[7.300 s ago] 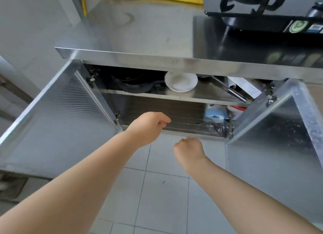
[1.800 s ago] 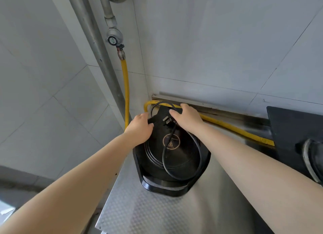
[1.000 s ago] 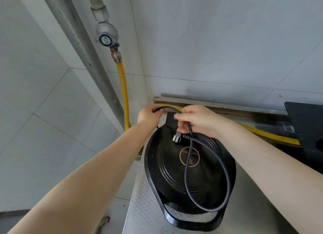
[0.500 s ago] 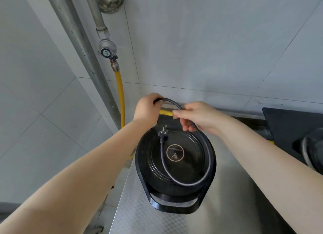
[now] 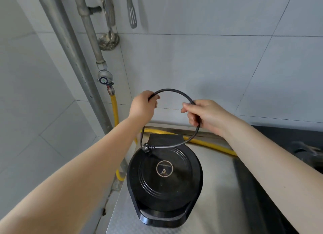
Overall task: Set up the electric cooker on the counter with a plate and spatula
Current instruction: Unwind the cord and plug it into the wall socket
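The electric cooker [image 5: 165, 179], black and round-topped, sits on the steel worktop [image 5: 216, 190] near its left edge, with its handle loop toward the camera and a small gold emblem at the centre of its top; the emblem's print is too small to read. Right of the cooker a dark stove surface [image 5: 283, 164] is cut off by the frame edge, and what stands on it is blurred. Just above the cooker's far rim hangs the plug [image 5: 146, 147] of the black power cord [image 5: 174, 91]. Above the cooker both hands hold the cord up in an arch: the left hand [image 5: 143, 106] is closed around it, and the right hand [image 5: 204, 115] pinches it between thumb and curled fingers. Where the cord joins the cooker is hidden behind the left forearm. Behind the cooker a yellow hose [image 5: 209, 144] runs along the wall base and climbs to a valve [image 5: 104, 79] on a grey pipe. Higher on the tiled wall hang a ladle [image 5: 108, 40] and a slotted spatula [image 5: 132, 13], their tops cut off.
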